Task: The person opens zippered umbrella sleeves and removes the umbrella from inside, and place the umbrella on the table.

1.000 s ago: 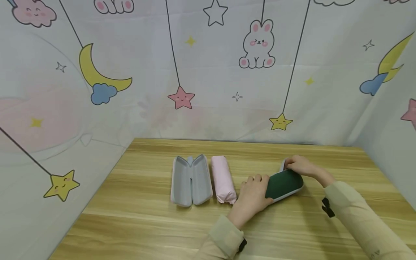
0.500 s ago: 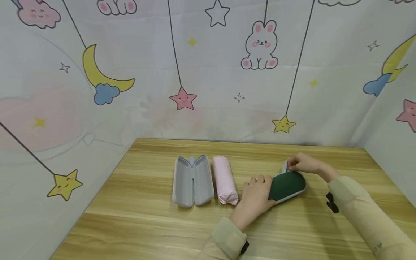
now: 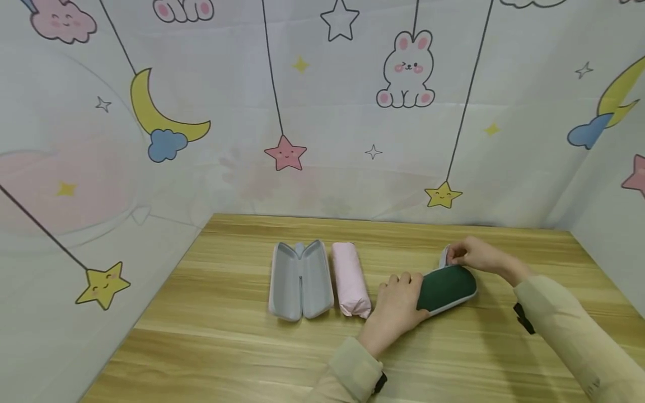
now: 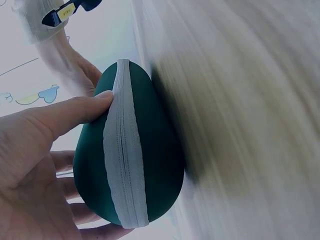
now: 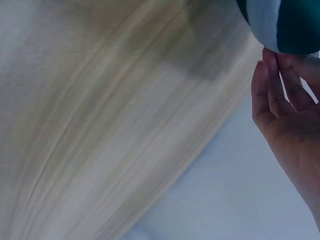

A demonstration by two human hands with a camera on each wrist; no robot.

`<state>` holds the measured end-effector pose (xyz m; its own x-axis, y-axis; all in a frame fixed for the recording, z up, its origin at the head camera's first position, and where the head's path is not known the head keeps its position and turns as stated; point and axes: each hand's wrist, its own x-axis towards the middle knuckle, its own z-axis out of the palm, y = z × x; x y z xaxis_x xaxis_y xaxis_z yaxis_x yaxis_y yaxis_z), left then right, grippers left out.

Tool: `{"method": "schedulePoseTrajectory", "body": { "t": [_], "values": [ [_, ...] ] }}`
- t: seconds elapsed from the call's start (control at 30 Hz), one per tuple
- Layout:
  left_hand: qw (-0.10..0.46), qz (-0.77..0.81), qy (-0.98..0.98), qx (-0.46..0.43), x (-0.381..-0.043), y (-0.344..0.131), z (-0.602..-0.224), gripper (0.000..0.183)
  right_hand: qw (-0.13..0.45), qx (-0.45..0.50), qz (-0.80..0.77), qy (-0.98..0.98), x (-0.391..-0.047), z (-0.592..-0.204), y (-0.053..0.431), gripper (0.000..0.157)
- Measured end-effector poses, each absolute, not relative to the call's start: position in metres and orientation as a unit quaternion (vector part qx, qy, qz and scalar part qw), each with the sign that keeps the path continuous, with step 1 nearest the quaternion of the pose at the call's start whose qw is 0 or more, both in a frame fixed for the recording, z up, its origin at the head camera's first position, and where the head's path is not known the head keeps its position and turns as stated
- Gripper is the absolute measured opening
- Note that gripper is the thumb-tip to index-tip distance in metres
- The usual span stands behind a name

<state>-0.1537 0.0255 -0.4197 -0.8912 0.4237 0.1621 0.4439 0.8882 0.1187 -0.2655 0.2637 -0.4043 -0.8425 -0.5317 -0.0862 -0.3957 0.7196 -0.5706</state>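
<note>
A dark green, oblong zip case with a pale grey zip band lies tilted on its side on the table. My left hand grips its near end, thumb on one side of the band and fingers round the other in the left wrist view. At the far edge of the case, my right hand pinches at the zip next to a light grey strap. The fingertips meet the case in the right wrist view; the zip pull itself is hidden.
A light grey case stands spread wide to the left, its hollow inside showing. Beside it lies a rolled pale pink bundle, close to my left hand. The wood-grain table ends at a printed cloth backdrop.
The head view has shifted slightly. My right fingers have moved a little back along the case's far edge. The left hand keeps the same grip, and the zip case stays in place.
</note>
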Motion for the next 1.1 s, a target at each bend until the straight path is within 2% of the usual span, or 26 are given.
{"method": "schedulePoseTrajectory", "body": {
  "t": [0.2, 0.5, 0.83, 1.1],
  "values": [
    [0.064, -0.088, -0.968, -0.224, -0.155, 0.024, -0.420, 0.057, 0.030, -0.272, -0.256, 0.927, -0.258, -0.416, 0.268, 0.020],
    [0.076, -0.089, -0.966, -0.229, -0.152, 0.022, -0.419, 0.054, -0.057, -0.251, -0.248, 0.934, -0.246, -0.428, 0.269, 0.022],
    [0.073, -0.081, -0.967, -0.229, -0.150, 0.022, -0.420, 0.053, -0.114, -0.253, -0.237, 0.931, -0.237, -0.437, 0.276, 0.021],
    [0.074, -0.089, -0.967, -0.228, -0.150, 0.021, -0.418, 0.053, -0.133, -0.236, -0.230, 0.935, -0.230, -0.438, 0.276, 0.021]
  ]
}}
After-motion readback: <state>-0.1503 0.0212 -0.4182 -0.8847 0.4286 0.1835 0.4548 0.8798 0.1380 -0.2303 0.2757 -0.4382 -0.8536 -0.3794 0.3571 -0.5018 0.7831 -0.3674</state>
